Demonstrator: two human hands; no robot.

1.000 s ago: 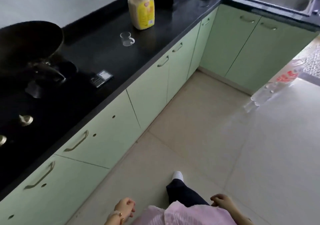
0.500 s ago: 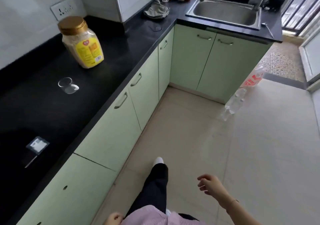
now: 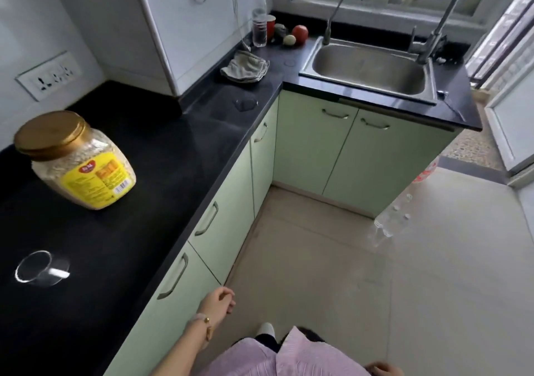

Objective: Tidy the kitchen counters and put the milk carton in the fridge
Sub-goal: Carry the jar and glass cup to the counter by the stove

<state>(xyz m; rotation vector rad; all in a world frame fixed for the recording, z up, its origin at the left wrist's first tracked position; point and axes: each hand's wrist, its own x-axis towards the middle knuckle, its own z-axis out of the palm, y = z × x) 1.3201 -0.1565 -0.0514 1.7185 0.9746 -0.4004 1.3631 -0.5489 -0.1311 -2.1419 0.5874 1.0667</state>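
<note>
Hanging beside the cabinet doors (image 3: pixel 231 190), the left hand (image 3: pixel 218 303) is seen loosely curled and empty. Only an edge of the right hand (image 3: pixel 383 369) is shown, so its grip cannot be told. No milk carton is seen on the black counter (image 3: pixel 161 156), where a jar (image 3: pixel 75 161) is kept.

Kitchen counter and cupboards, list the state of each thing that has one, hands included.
Jar: upright, gold lid on.
Small glass: empty, on the counter.
Cloth: crumpled.
Sink: empty, taps not running.
Cupboard doors: closed.
Left hand: empty, loosely curled.
Right hand: mostly out of frame.
</note>
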